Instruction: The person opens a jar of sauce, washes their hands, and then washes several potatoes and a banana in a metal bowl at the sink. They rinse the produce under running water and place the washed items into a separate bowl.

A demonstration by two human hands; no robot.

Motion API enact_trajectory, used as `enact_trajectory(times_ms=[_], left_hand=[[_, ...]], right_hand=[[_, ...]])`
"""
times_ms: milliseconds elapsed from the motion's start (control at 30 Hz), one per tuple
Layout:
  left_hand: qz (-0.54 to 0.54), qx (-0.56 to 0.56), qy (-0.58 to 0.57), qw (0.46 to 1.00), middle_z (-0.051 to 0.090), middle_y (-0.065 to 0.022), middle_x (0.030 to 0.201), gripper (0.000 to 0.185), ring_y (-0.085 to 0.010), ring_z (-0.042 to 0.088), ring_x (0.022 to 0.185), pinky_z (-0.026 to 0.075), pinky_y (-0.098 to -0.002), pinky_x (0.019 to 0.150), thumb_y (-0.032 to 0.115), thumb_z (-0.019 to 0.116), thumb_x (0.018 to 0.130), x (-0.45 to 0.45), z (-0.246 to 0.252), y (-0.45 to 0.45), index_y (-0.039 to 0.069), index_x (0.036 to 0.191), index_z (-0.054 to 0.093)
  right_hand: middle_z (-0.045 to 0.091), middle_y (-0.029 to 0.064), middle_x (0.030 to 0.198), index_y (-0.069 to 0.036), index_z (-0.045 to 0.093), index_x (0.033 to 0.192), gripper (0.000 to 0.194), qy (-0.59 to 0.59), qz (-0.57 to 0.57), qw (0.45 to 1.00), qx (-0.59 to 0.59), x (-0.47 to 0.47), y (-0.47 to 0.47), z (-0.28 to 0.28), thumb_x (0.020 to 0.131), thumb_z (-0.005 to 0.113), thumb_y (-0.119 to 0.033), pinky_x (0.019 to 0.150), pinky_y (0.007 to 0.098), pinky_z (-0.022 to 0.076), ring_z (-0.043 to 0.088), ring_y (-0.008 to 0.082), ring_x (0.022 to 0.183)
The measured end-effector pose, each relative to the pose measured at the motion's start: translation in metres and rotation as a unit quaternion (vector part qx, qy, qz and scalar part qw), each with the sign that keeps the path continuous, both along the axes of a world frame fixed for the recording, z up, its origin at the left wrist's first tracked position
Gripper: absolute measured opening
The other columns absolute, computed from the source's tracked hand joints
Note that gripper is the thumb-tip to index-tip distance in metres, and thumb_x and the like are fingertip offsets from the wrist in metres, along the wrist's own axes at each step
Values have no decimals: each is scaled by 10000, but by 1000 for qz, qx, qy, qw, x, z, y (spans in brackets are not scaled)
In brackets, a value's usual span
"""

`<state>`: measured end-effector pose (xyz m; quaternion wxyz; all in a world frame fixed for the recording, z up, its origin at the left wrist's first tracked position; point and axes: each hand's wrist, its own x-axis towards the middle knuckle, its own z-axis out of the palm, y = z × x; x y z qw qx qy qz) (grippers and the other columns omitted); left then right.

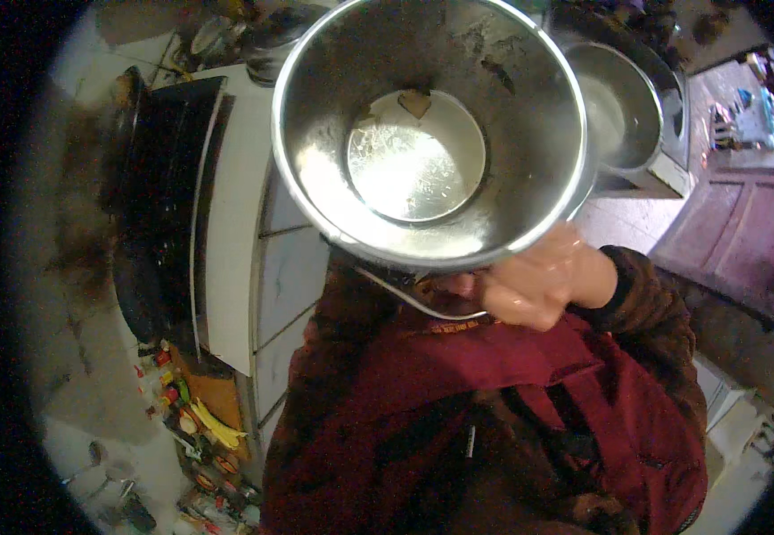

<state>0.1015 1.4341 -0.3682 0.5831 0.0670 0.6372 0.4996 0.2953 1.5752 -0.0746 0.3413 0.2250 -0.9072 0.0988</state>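
Note:
A shiny metal pail-like pot (420,247) is held up close before me, its mouth facing the camera. The inside is bare metal with a bright round bottom, a brownish patch near the bottom's far edge and a dark mark on the wall. My right hand (537,284) is closed at the near right of its rim. From under the rim a thin curved wire handle (420,307) hangs down and runs to that hand. My left hand is out of sight; the left sleeve (343,294) runs up behind the pot. A little skin shows below the rim, whose I cannot tell.
A second metal pot (617,100) stands at the upper right by a sink-like unit. On the left is a black stove top (166,200) on a white-edged, tiled counter (290,267). Yellow bananas (216,424) lie among produce at lower left. A pinkish panelled door (748,247) stands right.

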Motion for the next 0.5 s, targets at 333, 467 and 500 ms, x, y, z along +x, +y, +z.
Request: enact_trajectory(times_ms=[333,467,500], left_hand=[[-95,-87,-8,992,585,-36,846,348,-150,552,748,438,-292,675,346,472,939,22,-23,15,42,1066,581],[-17,-115,84,990,596,-31,806,335,-140,558,716,440,-284,651,336,477,940,4,-7,1,40,1043,597],[31,-46,133,990,598,-32,776,271,-144,550,674,436,-266,640,275,503,928,6,5,1,28,965,610]], right_hand=[[567,97,604,-106,614,731,233,-271,-284,916,-81,44,60,-39,761,661,-332,487,402,427,568,290,540],[614,150,686,-98,660,869,163,-285,-252,895,-234,59,66,-89,731,667,-185,585,443,481,612,344,655],[613,158,695,-94,658,879,160,-275,-252,895,-244,62,67,-99,739,660,-172,593,444,482,614,347,673]])
